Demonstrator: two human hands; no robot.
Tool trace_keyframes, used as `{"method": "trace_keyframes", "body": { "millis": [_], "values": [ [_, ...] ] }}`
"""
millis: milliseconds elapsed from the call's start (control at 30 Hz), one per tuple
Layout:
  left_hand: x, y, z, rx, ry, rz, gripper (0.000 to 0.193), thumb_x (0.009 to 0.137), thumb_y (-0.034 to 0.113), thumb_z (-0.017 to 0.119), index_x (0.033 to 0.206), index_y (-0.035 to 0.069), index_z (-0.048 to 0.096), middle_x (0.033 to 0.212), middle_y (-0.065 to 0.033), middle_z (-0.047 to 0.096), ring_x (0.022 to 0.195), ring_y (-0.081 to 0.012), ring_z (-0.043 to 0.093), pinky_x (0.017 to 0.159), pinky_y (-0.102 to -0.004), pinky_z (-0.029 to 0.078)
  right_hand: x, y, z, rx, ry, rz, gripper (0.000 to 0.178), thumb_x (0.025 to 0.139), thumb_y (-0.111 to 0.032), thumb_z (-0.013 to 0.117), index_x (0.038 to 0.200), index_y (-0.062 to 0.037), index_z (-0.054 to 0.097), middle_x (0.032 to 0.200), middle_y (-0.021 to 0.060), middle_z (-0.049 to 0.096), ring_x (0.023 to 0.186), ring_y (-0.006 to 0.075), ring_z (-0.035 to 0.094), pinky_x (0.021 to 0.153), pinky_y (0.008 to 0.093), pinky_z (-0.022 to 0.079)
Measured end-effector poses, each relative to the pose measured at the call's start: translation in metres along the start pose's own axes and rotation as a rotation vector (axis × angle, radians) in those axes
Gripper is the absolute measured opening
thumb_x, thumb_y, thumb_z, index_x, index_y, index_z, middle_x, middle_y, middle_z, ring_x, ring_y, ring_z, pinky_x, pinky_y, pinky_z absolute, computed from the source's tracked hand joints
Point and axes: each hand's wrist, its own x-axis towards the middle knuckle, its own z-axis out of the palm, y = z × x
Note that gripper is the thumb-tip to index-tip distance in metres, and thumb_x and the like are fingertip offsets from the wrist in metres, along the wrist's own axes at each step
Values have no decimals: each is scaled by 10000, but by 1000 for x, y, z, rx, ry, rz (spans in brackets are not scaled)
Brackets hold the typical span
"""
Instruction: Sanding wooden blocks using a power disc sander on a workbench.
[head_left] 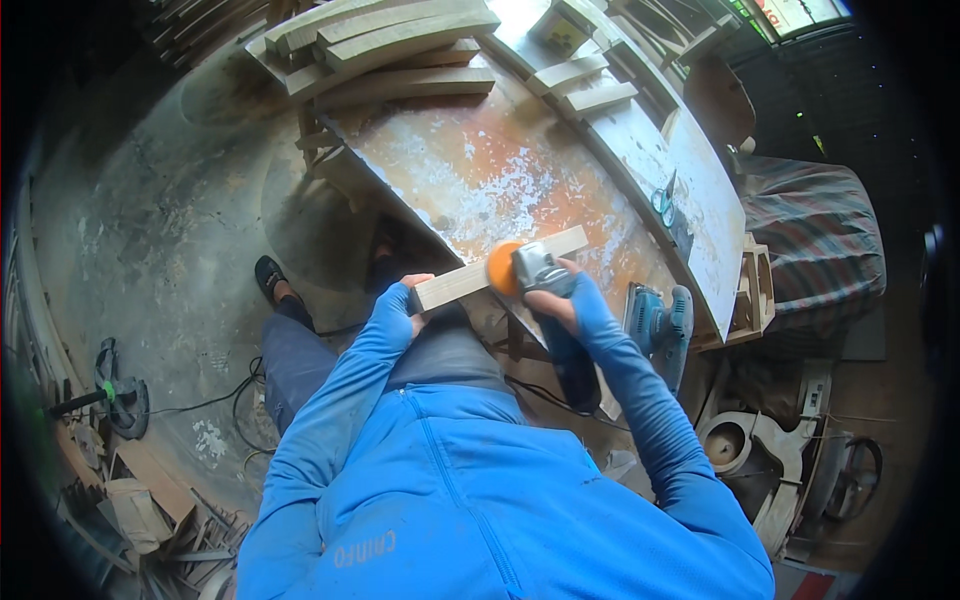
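Note:
My left hand (416, 300) is closed around the near left end of a pale wooden bar (452, 286), which reaches over the workbench edge. In my right hand (560, 300) I grip an angle grinder (538, 270) by its head, its dark body hanging down toward my lap. The grinder's orange disc (503, 268) sits against the middle of the bar, and I cannot tell whether it is spinning. Just right of my right hand, a blue-green power sander (650, 318) rests at the bench's edge.
The worn workbench (430, 165) carries stacked wooden pieces (400, 40) at its far end. Scissors (664, 200) lie on the raised right board (690, 190). A power cord (245, 400) crosses the floor at left, near a black tool (122, 390). Wood scraps (145, 510) lie lower left.

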Motion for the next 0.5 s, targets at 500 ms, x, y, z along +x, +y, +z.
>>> {"method": "trace_keyframes", "body": {
  "millis": [500],
  "values": [
    [-4,1,-7,-54,-25,-28,466,861,-69,697,1286,85,586,933,-1,645,680,-60,546,620,-233,472,5,-1,-9,-98,-24,34,917,673,-421,911,1362,35,513,1147,198,691,1052,255,674,951,343,521]
  ]
}}
